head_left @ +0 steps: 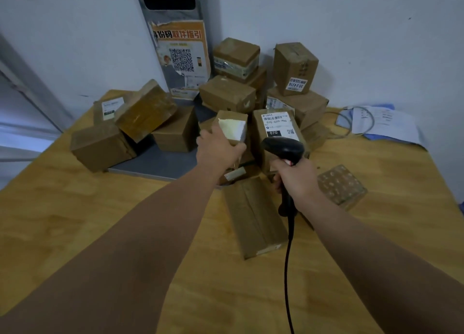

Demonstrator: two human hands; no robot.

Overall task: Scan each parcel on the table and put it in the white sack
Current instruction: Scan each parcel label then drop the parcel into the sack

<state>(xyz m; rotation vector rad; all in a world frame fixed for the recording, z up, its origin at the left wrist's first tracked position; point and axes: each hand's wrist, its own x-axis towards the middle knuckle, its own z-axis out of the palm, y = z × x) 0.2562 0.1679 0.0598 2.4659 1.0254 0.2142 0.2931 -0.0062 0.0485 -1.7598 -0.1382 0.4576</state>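
1. Left hand (218, 151) gripped a small brown parcel (232, 129) at mid-bench, fingers and thumb curled round its near, lower part. The parcel was tilted, with a pale white face turned near and upward.
2. Right hand (298, 179) was clenched on the handle of a black scanner (283, 149), head raised and nose pointing far. Its cable (287, 271) trailed toward the near edge of the bench (100, 220).
3. Key relation: the held parcel sat just left of the scanner head and a little farther off, apart from it. The left hand was the nearer and already had it.
4. The white face was angled toward the viewer, not squarely at the scanner's nose. It was too blurred to tell whether it bore a barcode.
5. Straight beyond the scanner head stood an upright labelled parcel (276, 125), its barcode and "070" facing near. Judgement: the nose seemed lined up with this one as much as with the held one; cannot tell which was being read.
6. Judgement: the scan needed face and nose brought together, by swinging the scanner left or turning the parcel right.
7. A long parcel (253, 215) lay between the forearms, long axis running near to far. A bubble-wrapped parcel (340, 184) lay just right of the right hand.
8. The white sack was not in view. Many parcels were piled at the far side, so most of the task looked undone.
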